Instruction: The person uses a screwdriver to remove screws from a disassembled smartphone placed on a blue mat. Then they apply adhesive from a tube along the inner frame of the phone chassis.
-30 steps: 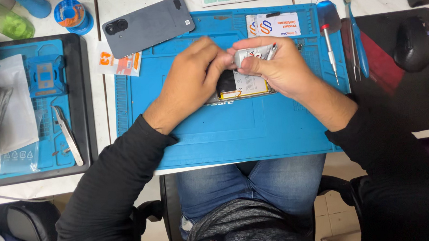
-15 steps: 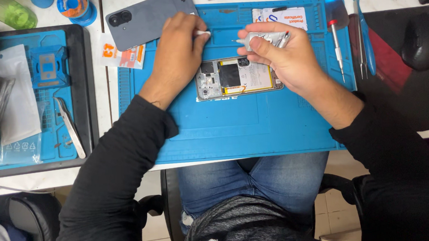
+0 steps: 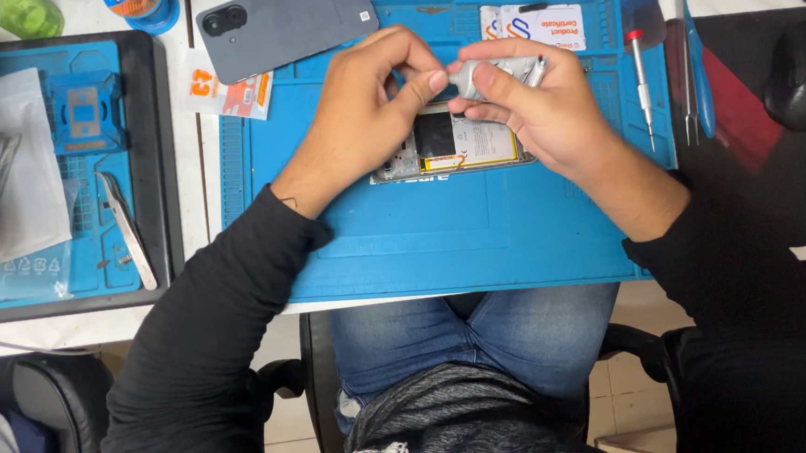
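Observation:
An opened phone [image 3: 459, 148] with its back off lies on the blue work mat [image 3: 441, 243], its battery and board showing. Both hands hover just above its upper edge. My right hand [image 3: 536, 106] holds a small silvery tool or part [image 3: 496, 71] between thumb and fingers. My left hand [image 3: 368, 107] pinches the left end of that same silvery piece with thumb and forefinger. The hands hide the upper part of the phone.
The grey back cover [image 3: 283, 24] lies at the mat's top left beside an orange sticker sheet [image 3: 227, 93]. A screwdriver [image 3: 641, 81] and tweezers [image 3: 691, 60] lie at the right. A black tray [image 3: 55, 173] with tweezers and bags sits left; a mouse [image 3: 799, 76] right.
My left hand came back from the mat's upper edge to meet my right hand over the phone. Both hands now pinch the silvery piece together.

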The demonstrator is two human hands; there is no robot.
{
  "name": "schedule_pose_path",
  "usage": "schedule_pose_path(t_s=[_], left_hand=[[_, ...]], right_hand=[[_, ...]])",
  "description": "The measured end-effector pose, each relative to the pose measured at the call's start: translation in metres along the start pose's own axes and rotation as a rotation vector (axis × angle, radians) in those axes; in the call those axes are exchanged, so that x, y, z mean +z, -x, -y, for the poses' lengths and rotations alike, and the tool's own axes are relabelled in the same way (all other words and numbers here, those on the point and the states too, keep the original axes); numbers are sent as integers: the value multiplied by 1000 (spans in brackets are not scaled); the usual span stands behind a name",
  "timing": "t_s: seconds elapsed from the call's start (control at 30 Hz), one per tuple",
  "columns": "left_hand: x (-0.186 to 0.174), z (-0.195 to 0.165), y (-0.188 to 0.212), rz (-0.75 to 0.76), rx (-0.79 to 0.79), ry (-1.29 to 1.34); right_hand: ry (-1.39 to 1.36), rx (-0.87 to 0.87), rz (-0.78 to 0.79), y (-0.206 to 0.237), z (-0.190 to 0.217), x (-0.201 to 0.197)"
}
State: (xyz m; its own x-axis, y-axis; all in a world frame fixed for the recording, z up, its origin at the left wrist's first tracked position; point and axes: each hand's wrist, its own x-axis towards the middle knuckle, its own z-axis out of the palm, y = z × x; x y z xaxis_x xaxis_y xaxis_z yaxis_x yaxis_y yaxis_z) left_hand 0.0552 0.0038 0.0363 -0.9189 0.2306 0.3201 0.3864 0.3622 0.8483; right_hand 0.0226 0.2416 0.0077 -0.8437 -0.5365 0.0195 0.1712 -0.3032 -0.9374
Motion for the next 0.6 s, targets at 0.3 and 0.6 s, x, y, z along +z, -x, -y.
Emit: schedule_pose_path(t_s=[0.3,0.6], left_hand=[[-2,11,-2,188,-127,314],[-1,13,2,134,132,73]], right_hand=[[-69,67,8,0,-1,-3],[-71,71,24,2,1,-5]])
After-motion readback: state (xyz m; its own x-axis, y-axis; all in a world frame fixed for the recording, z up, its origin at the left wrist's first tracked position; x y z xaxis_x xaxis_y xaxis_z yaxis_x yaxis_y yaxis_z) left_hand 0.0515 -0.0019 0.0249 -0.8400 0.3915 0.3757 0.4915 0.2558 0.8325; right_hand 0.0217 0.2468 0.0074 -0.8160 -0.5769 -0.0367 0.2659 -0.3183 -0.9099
